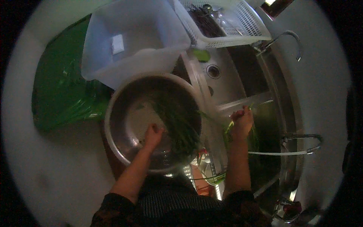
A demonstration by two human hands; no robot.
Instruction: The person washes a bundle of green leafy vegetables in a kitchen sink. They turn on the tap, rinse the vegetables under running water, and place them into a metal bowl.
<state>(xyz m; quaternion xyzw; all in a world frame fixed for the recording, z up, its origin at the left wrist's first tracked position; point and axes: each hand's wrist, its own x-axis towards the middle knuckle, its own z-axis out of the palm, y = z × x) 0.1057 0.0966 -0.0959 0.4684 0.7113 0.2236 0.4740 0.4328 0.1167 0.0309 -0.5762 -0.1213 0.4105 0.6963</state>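
Note:
My left hand (153,134) is over a wide stainless steel basin (124,144), its fingers curled. Whether it holds anything is too blurred to tell. Long thin green leafy stalks (177,122) lie in the basin, just right of that hand. Over the divider and near bowl of the sink (266,119), my right hand (242,124) grips a small bunch of green stalks (230,126). A dark red or purple part (237,114) shows at its fingers. More greens hang or lie below this hand, in shadow.
A translucent plastic tub (136,31) stands beyond the basin, beside a white slotted basket (241,41) with utensils. A green plastic-covered thing (65,85) is at left. Two taps (293,35) line the sink's right edge; a white streak, perhaps water, extends from the nearer tap (306,136).

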